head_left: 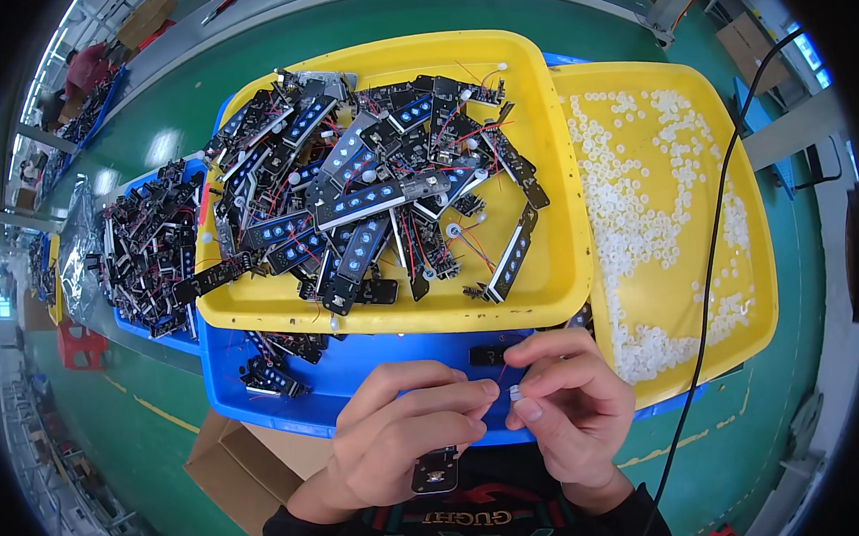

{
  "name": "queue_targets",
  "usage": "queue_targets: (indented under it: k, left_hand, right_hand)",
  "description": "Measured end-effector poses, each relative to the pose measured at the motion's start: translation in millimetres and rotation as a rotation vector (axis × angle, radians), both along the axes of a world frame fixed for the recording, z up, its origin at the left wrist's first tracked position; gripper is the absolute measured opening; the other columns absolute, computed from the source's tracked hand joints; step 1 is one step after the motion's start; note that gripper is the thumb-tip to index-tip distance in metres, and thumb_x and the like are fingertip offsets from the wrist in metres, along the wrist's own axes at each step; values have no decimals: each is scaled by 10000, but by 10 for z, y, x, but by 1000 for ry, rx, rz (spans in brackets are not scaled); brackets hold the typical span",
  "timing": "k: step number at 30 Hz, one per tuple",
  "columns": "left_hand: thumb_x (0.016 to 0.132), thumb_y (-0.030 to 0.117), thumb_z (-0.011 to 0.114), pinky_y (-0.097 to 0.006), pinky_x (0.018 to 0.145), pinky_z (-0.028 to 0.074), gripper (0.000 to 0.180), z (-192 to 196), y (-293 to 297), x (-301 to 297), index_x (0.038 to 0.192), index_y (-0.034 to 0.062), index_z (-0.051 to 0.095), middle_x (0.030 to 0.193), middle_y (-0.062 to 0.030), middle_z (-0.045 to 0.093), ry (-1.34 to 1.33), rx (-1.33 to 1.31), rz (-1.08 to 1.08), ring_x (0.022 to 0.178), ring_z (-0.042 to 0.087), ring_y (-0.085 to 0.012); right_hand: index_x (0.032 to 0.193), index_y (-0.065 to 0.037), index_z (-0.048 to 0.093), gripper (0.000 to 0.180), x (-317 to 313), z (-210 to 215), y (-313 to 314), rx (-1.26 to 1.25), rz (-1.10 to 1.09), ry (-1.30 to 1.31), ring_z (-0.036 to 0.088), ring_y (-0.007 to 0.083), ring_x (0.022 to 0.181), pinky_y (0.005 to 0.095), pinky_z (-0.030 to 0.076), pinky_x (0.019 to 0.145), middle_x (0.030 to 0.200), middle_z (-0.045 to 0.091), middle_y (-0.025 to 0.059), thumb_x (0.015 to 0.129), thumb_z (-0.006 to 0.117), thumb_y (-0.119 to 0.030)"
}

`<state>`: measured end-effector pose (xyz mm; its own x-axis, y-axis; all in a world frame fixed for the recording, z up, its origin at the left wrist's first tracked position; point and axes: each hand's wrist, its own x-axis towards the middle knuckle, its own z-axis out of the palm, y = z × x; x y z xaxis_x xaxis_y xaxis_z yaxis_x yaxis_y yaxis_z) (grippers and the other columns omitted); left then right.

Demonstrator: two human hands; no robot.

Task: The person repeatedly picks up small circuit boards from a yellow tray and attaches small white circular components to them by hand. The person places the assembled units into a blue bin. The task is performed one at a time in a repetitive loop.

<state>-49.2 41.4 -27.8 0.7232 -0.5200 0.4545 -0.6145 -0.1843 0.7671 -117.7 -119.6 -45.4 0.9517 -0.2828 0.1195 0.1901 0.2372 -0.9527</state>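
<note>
While both hands are working low in the centre of the frame, the left hand [403, 432] is curling its fingers shut around a small black circuit board [435, 471], whose lower end is sticking out beneath the palm. The right hand [565, 406] is pinching a small white cap [515, 393] between thumb and fingertip, just beside the left hand's fingertips, and a thin red wire [502, 372] is running up from that spot. Both hands are hovering over the near rim of a blue tray [357, 367], which is holding a few black boards at its left end. Overlapping its far side, a yellow tray [546, 292] in the upper centre is sitting heaped with black boards and blue-windowed strips. To the right, touching it, a second yellow tray [733, 188] is carrying scattered white caps, with bare yellow floor along its right side. A black cable [712, 256] is crossing that tray from the upper right down to the lower edge. A cardboard box [237, 463] is lying at lower left, on the green floor.
</note>
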Motion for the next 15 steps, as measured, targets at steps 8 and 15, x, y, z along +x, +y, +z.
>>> queue_targets:
  k: [8,15]
  left_hand:
    - [706,39,736,-312,695,536,263,-95,-3,36,944,12,627,1004,-126,701,-213,-59,-89,856,643,-271]
    - [727,7,767,-312,717,539,263,-60,8,22,913,78,595,976,-88,714,-148,-9,-147,855,662,-245]
  right_hand:
    - [979,22,514,258,-28,-11,36,56,-45,-38,616,199,867,297,498,782,957,621,190,794,623,164]
    - [927,-13,458,266,-43,-61,33,7,-93,-141,604,160,786,260,498,701,930,616,202,798,615,159]
